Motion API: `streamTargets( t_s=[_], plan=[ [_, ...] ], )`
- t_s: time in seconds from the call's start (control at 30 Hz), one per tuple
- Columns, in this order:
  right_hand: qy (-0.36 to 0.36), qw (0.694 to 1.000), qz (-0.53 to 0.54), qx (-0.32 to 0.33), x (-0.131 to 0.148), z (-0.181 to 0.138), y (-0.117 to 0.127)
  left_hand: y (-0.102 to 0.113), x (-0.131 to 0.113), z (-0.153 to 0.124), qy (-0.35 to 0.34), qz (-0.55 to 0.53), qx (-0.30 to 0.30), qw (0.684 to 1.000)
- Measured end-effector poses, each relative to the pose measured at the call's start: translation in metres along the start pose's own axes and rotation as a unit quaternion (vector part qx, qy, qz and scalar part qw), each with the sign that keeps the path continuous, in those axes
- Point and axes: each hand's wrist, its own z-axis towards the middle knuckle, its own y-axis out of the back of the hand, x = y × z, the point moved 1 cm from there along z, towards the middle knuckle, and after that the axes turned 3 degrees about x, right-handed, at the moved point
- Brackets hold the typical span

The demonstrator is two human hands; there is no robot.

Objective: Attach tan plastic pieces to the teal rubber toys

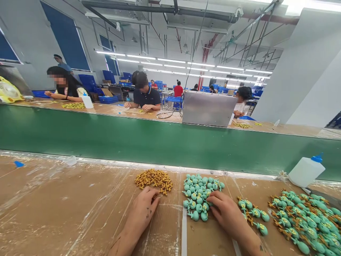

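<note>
My left hand (pixel 144 208) rests on the cardboard-covered bench with its fingers curled at the near edge of a pile of small yellow-brown plastic pieces (pixel 154 179). My right hand (pixel 226 213) lies at the right side of a heap of small teal toy heads (pixel 200 193), fingertips touching them, fingers bent. What either hand pinches is hidden. To the right lie a few teal figures with yellow limbs fitted (pixel 253 213), and a larger heap of the same figures (pixel 306 220) at the far right.
A white squeeze bottle with a blue cap (pixel 306 170) lies at the back right. A green conveyor belt (pixel 160 138) runs across behind the bench. Beyond it other people sit at work, next to a metal box (pixel 209 108).
</note>
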Motion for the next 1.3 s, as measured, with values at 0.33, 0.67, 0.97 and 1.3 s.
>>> streamTargets(
  t_s=[0.33, 0.67, 0.97, 1.3],
  plan=[
    [-0.021, 0.969, 0.244, -0.034, -0.012, -0.041, 0.028, 0.000, -0.024, -0.015, 0.008, -0.213, -0.041, 0.976],
    [0.042, 0.953, 0.274, 0.125, 0.022, -0.048, 0.037, -0.048, -0.069, -0.050, 0.134, -0.483, 0.177, 0.847],
    [0.060, 0.948, 0.263, 0.169, 0.035, -0.049, 0.034, -0.072, -0.043, -0.051, 0.116, -0.569, 0.184, 0.793],
    [0.085, 0.949, 0.266, 0.144, 0.039, -0.048, 0.037, -0.073, -0.049, -0.058, 0.094, -0.604, 0.204, 0.765]
  ],
)
